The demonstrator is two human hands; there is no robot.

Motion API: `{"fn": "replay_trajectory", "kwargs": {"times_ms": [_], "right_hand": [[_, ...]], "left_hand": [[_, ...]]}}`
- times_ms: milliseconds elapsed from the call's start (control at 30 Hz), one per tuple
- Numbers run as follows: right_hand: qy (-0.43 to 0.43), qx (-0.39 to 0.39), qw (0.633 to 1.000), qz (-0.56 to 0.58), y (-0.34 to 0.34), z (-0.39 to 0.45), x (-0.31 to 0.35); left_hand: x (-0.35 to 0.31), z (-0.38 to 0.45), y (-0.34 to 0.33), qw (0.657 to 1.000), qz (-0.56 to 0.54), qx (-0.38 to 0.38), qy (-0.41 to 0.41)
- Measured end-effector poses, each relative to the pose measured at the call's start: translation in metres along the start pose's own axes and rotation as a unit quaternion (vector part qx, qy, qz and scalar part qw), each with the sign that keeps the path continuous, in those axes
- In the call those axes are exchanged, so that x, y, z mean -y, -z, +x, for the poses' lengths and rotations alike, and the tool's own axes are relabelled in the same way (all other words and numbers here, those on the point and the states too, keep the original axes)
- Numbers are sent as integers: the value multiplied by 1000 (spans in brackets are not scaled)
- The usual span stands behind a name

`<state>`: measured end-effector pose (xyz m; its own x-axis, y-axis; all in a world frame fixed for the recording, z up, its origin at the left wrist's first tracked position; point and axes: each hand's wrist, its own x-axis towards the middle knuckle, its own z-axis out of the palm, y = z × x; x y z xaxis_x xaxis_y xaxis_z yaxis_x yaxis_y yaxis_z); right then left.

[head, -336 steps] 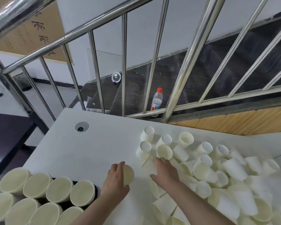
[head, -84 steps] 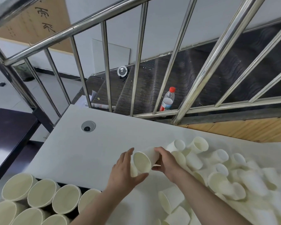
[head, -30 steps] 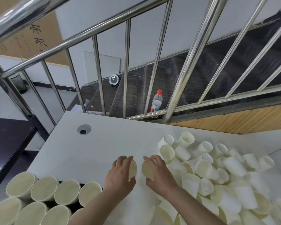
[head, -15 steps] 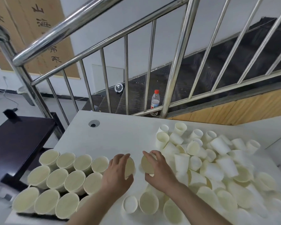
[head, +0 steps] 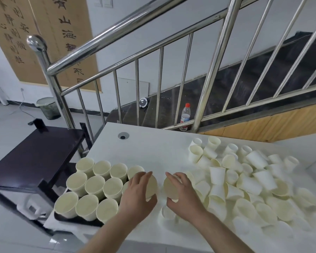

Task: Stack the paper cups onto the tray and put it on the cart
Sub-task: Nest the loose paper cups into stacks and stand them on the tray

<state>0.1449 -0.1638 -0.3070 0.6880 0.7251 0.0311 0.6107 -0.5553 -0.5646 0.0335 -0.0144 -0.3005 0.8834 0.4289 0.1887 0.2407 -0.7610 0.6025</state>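
Both our hands are curled around paper cups over the white table (head: 153, 152): our left hand (head: 137, 196) wraps its fingers and thumb round a cup (head: 152, 185) lying sideways, and our right hand (head: 183, 194) grips another cup (head: 170, 189) the same way, the two open mouths facing each other with a small gap between them.

From the largest thing down, we see the steel stair railing (head: 215, 57) rising behind the table, with dark steps beyond it. Left of the table stands the dark cart (head: 35, 157), its top surface bare of cups. The table itself carries everything else, and a round cable hole (head: 123, 136) sits near its far edge.

On the right half of the table lies the loose pile of cups (head: 244, 181), tumbled on their sides at all angles, spreading from just beside our right hand to the blurred near-right corner. On the left near corner sits the black tray (head: 75, 219), mostly hidden beneath upright cups (head: 98, 187) packed in touching rows, mouths up; our left wrist hangs just beside them.

A waste bin (head: 47, 110) stands on the floor by the wall, a plastic bottle (head: 185, 116) with a red cap stands on the steps behind the railing, and a small round white device (head: 144, 102) rests a step higher.
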Motion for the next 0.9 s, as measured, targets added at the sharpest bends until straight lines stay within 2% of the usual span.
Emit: {"fn": "replay_trajectory", "kwargs": {"times_ms": [233,467,900], "right_hand": [[0,19,999,34,-57,12,76],[21,77,996,47,-111,34,147],[17,127,992,-16,-156,58,192]], "left_hand": [[77,-21,62,999,-12,-20,46],[142,-43,111,996,-2,-42,77],[211,-49,136,993,48,5,107]]}}
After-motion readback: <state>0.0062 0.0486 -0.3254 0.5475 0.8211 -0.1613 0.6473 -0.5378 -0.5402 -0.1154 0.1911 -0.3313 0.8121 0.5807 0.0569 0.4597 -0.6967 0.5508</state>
